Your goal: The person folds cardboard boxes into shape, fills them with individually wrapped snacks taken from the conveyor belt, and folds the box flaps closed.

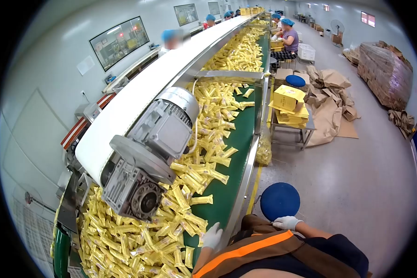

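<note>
At six o'clock, my white-gloved left hand (pixel 212 236) is loosely spread beside slim, shiny yellow packets (pixel 188 256) — at five, white-gloved right hand (pixel 287 223), finger state unclear.

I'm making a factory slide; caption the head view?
Gloved left hand at the edge of a green belt heaped with yellow packets, right hand near a blue stool.

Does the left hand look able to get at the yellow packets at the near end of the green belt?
Probably yes. The left hand is at the edge of the green belt, right by the closest yellow packets, with nothing visible between.
</note>
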Demonstrator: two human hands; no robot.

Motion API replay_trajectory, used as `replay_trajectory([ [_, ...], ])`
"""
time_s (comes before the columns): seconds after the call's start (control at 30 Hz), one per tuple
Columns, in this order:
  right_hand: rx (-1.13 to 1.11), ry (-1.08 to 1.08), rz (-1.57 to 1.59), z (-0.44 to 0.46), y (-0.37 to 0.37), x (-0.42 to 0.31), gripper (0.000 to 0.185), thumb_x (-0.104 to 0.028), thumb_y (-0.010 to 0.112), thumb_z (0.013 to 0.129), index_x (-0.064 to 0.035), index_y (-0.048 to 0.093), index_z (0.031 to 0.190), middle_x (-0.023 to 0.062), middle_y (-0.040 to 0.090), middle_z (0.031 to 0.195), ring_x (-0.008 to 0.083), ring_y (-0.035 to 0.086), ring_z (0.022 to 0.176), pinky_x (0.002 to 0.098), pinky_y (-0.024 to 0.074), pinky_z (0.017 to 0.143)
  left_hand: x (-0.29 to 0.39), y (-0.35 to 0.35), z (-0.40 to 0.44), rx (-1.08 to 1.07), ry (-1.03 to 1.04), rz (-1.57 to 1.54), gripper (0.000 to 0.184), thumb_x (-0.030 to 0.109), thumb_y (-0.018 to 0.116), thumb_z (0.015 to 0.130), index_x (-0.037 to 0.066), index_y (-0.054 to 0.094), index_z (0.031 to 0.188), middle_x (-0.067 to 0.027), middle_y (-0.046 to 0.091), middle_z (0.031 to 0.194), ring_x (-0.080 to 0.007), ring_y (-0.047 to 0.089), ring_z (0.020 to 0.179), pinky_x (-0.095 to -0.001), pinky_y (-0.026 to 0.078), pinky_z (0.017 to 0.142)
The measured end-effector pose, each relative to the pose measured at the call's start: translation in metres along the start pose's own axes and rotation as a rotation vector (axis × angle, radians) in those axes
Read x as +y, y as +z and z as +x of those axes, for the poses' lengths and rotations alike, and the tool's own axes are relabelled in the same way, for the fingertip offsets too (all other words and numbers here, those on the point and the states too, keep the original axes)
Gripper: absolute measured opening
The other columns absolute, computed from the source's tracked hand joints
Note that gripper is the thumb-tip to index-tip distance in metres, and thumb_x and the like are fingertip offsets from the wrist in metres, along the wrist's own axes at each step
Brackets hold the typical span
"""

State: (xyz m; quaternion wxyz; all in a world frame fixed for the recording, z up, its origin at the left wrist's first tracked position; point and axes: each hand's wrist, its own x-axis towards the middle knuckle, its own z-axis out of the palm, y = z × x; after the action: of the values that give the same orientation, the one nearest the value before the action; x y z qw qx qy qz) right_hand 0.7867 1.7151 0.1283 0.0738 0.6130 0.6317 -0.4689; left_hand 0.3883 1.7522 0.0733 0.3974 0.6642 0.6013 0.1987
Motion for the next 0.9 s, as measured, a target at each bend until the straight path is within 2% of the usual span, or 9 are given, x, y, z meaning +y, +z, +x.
replay_trajectory([
  [0.17,-0.067,-0.034,-0.096,0.049,-0.019,-0.025,0.048,-0.049,0.043,0.095,-0.0163,0.063,0.124,0.0159,0.063,0.123,0.0359,0.058,0.115,0.0426,0.0447,0.097,-0.008,0.009,0.010,-0.106,-0.130,-0.085,0.054,0.028,0.055,0.094,0.004,0.045,0.141,-0.0179,0.056,0.135,-0.0279,0.053,0.127,-0.0332,0.041,0.105],
  [0.27,-0.066,-0.013,-0.085,0.058,-0.034,-0.028,0.048,-0.049,0.043,0.095,-0.0168,0.063,0.124,0.0160,0.063,0.124,0.0359,0.058,0.115,0.0428,0.0443,0.097,-0.001,0.012,0.007,-0.138,-0.222,-0.140,0.053,0.030,0.057,0.092,0.004,0.049,0.138,-0.0187,0.058,0.133,-0.0317,0.056,0.122,-0.0357,0.043,0.103],
  [0.4,-0.068,0.003,0.003,0.086,-0.033,-0.010,0.051,-0.052,0.044,0.094,-0.0169,0.063,0.125,0.0144,0.062,0.127,0.0342,0.057,0.118,0.0405,0.0428,0.100,0.004,-0.011,0.026,-0.221,-0.220,-0.123,0.053,0.029,0.056,0.094,0.004,0.047,0.140,-0.0188,0.058,0.133,-0.0296,0.055,0.124,-0.0340,0.043,0.103],
  [0.53,-0.082,0.062,0.002,0.091,-0.040,-0.016,0.051,-0.052,0.044,0.094,-0.0164,0.062,0.126,0.0133,0.062,0.127,0.0333,0.057,0.119,0.0397,0.0428,0.100,0.020,-0.028,0.046,-0.175,-0.256,-0.142,0.052,0.027,0.056,0.094,0.004,0.047,0.139,-0.0191,0.057,0.134,-0.0307,0.054,0.125,-0.0347,0.043,0.103],
  [0.6,-0.091,0.082,-0.013,0.090,-0.048,-0.022,0.050,-0.049,0.044,0.095,-0.0154,0.061,0.127,0.0135,0.062,0.127,0.0322,0.056,0.120,0.0388,0.0425,0.101,0.011,-0.027,0.063,-0.151,-0.191,-0.144,0.051,0.027,0.056,0.094,0.005,0.047,0.139,-0.0193,0.057,0.133,-0.0309,0.055,0.124,-0.0351,0.043,0.103],
  [0.77,0.000,0.061,0.042,0.119,-0.036,0.009,0.050,-0.050,0.045,0.095,-0.0139,0.062,0.124,0.0137,0.062,0.126,0.0339,0.058,0.117,0.0393,0.0445,0.099,0.021,-0.022,0.085,-0.100,-0.092,-0.125,0.049,0.027,0.057,0.094,0.004,0.050,0.136,-0.0192,0.061,0.128,-0.0320,0.058,0.119,-0.0360,0.045,0.100],
  [0.87,0.103,0.010,-0.019,0.115,-0.052,-0.007,0.049,-0.050,0.046,0.094,-0.0131,0.063,0.123,0.0154,0.061,0.126,0.0351,0.059,0.114,0.0401,0.0460,0.097,0.016,-0.007,0.090,-0.078,-0.074,-0.193,0.049,0.027,0.057,0.093,0.005,0.050,0.136,-0.0187,0.061,0.128,-0.0322,0.058,0.119,-0.0359,0.045,0.099],
  [0.9,0.149,-0.013,-0.073,0.118,-0.056,-0.011,0.049,-0.050,0.047,0.094,-0.0133,0.062,0.123,0.0159,0.061,0.126,0.0352,0.059,0.114,0.0400,0.0461,0.097,0.029,-0.011,0.089,-0.111,-0.135,-0.162,0.049,0.027,0.058,0.093,0.006,0.051,0.136,-0.0185,0.060,0.129,-0.0313,0.058,0.120,-0.0353,0.045,0.100],
])
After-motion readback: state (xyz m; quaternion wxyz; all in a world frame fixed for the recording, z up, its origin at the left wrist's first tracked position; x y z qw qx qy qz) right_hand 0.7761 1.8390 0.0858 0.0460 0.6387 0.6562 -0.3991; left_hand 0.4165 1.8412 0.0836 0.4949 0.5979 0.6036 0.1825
